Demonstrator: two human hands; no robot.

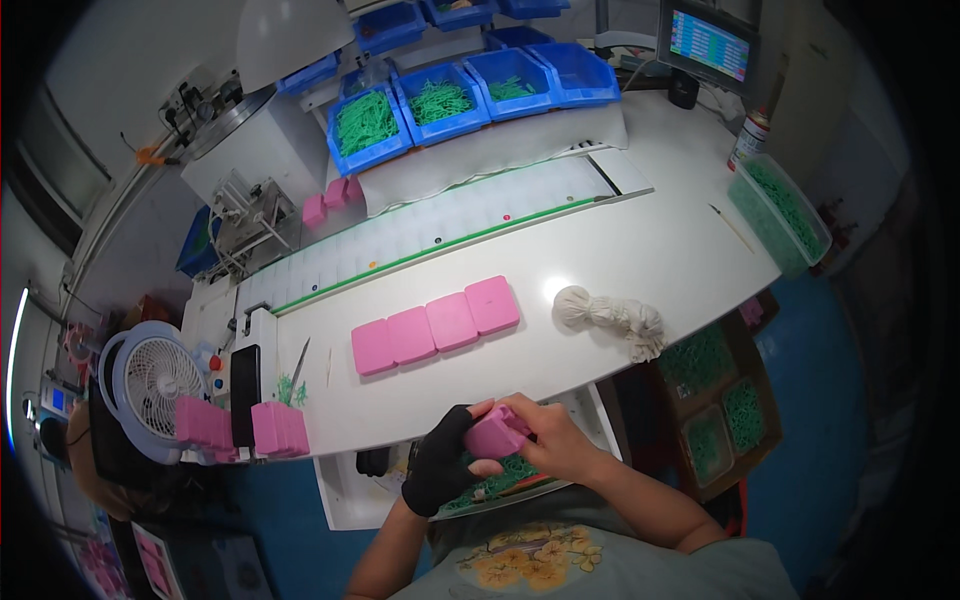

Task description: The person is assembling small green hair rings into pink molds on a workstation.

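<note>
My left hand (438,462), in a black glove with bare fingertips, grips a pink rounded block (494,432) above the open drawer (335,495). My right hand (560,440) is bare, and its fingers pinch the block's right side. Whether a small piece is between those fingers is too fine to tell. Below the block, small green plastic pieces (515,468) lie in the drawer, partly hidden by my hands. On the white table ahead, several similar pink blocks (452,322) lie edge to edge in a slanting row.
A bundled whitish cloth (625,320) lies right of the row; tweezers (300,362) lie left. Beyond runs a green-edged conveyor (420,240), with blue bins (365,150) of green pieces behind. Stacked pink blocks (280,430) and a fan (155,380) stand left, a clear tub (785,210) right.
</note>
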